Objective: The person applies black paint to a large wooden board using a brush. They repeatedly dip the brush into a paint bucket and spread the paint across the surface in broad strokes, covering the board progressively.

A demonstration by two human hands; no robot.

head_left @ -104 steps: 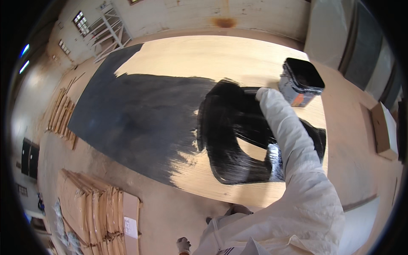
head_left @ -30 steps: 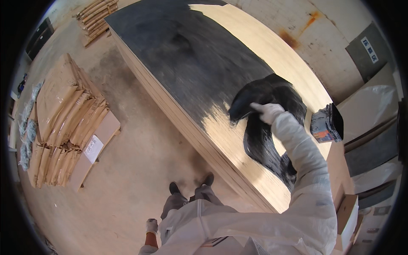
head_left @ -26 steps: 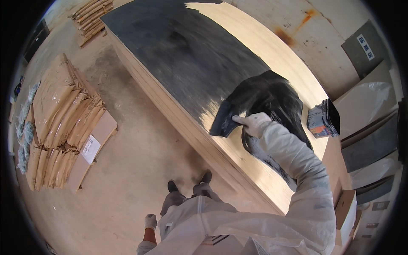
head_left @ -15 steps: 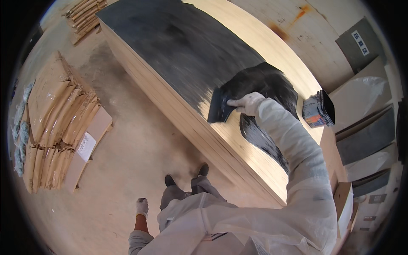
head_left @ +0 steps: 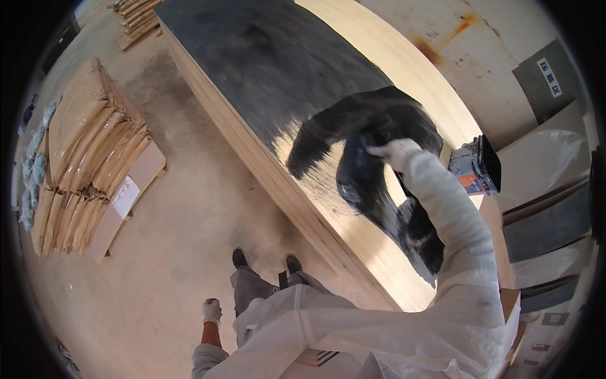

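While the right hand [head_left: 394,151], gloved in white, reaches out over the stack of plywood sheets [head_left: 404,69], its fingers are curled tight around a dark paint applicator [head_left: 361,144] pressed flat to the top sheet; whether it is a brush or a pad is too blurred to tell. The applicator sits at the edge of a glossy wet black patch [head_left: 372,183], streaky where it thins over pale bare wood. Farther up, the sheet carries a duller, matte grey-black coat [head_left: 265,57]. A squat paint can [head_left: 473,167] with a dark lid stands on the bare wood just beyond the arm. The left hand [head_left: 211,311], also in a white glove, hangs low by the leg over the dusty concrete floor [head_left: 183,227], touching nothing; how far its fingers are closed cannot be told. Brown paper-wrapped bundles [head_left: 88,158] lie stacked on the floor, well apart
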